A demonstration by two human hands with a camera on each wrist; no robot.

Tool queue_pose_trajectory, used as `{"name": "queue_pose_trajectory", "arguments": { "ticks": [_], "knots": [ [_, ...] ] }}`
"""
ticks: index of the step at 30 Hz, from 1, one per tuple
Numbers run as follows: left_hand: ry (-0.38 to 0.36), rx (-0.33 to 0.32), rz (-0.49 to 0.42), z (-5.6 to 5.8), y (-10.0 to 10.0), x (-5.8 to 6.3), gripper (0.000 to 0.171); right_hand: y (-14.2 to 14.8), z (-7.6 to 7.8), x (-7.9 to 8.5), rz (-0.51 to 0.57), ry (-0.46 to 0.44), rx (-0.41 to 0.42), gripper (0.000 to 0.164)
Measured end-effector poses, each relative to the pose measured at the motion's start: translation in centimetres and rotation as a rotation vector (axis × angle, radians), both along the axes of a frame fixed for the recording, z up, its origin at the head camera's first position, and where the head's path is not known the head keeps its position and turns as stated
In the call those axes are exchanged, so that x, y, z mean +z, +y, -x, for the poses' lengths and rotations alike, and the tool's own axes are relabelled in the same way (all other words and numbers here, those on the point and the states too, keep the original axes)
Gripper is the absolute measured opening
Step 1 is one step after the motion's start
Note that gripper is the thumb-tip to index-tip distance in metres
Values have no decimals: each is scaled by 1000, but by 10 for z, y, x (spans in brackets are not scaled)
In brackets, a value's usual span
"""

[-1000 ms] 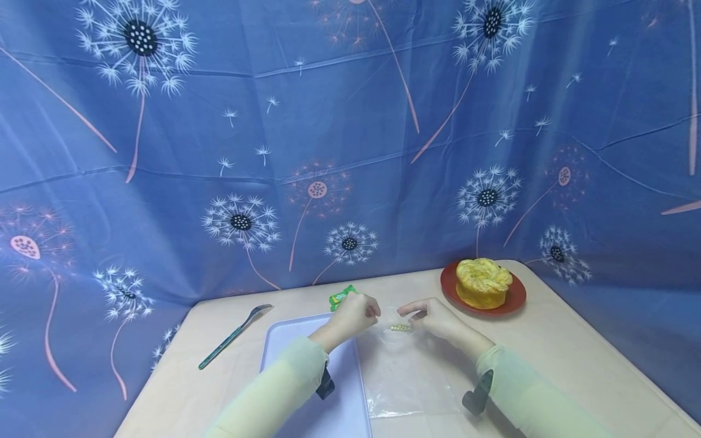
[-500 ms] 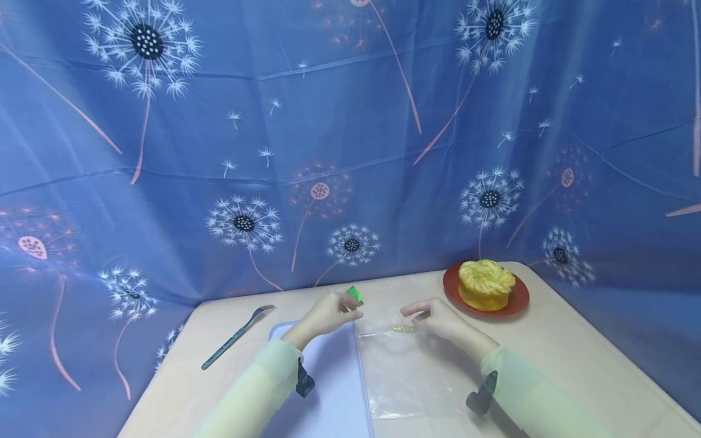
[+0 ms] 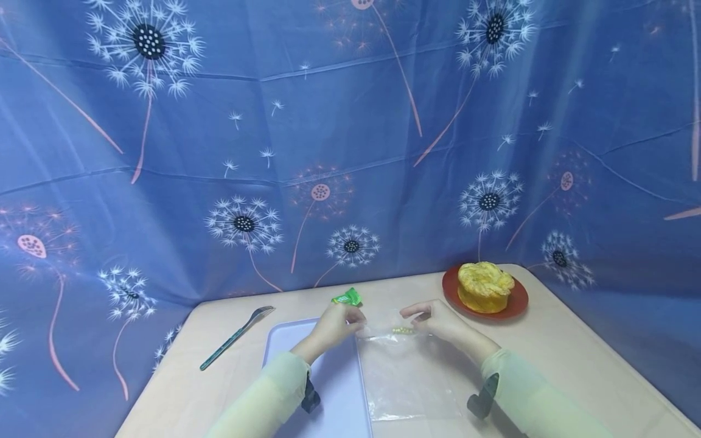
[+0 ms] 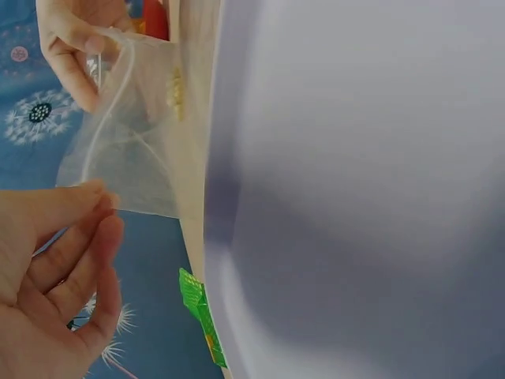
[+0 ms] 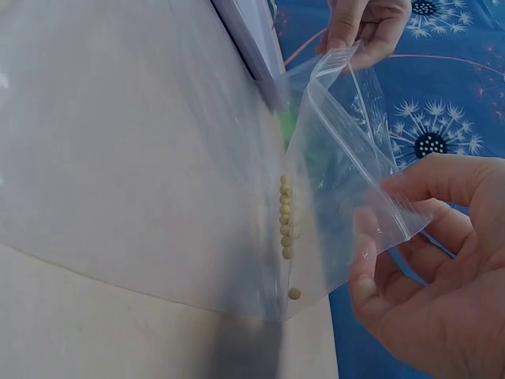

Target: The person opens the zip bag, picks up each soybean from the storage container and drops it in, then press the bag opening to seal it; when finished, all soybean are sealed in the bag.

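A clear zip-top plastic bag (image 3: 408, 377) lies on the table, its mouth end lifted and spread between both hands. My left hand (image 3: 335, 326) pinches one end of the zip edge between thumb and fingertips, as the left wrist view shows. The other end is in my right hand (image 3: 442, 323); in the right wrist view its thumb and fingers grip the film from both sides. Several small yellowish balls (image 5: 285, 221) show in a row through the plastic, one lying apart. They look like dried peas or soybeans.
A pale lilac tray (image 3: 323, 401) lies under my left forearm. Behind it is a green packet (image 3: 348, 297). A fork (image 3: 235, 337) with a teal handle lies at the left. On a red plate (image 3: 521, 306) at the back right sits a yellow bread (image 3: 484, 286).
My left hand has moved left and down from the middle of the bag mouth to its left end. More of the green packet showed at first. The right hand has stayed nearly still.
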State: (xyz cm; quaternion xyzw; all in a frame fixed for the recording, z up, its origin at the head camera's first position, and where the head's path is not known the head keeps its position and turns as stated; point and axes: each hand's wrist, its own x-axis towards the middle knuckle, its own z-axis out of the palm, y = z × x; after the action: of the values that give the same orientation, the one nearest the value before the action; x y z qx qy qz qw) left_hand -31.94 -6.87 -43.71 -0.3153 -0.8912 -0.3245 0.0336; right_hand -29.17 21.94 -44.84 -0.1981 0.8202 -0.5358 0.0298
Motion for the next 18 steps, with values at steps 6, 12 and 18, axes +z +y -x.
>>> {"name": "queue_pose_trajectory", "arguments": {
  "ticks": [6,12,18],
  "knots": [
    [24,14,-81,-6,2,4,4,10,-1,2,85,25,23,34],
    [16,18,-195,-10,0,10,5,25,-8,6,178,43,87,49],
    [-62,41,-245,-12,-5,12,5,32,-15,11,130,20,62,53]
  ]
}}
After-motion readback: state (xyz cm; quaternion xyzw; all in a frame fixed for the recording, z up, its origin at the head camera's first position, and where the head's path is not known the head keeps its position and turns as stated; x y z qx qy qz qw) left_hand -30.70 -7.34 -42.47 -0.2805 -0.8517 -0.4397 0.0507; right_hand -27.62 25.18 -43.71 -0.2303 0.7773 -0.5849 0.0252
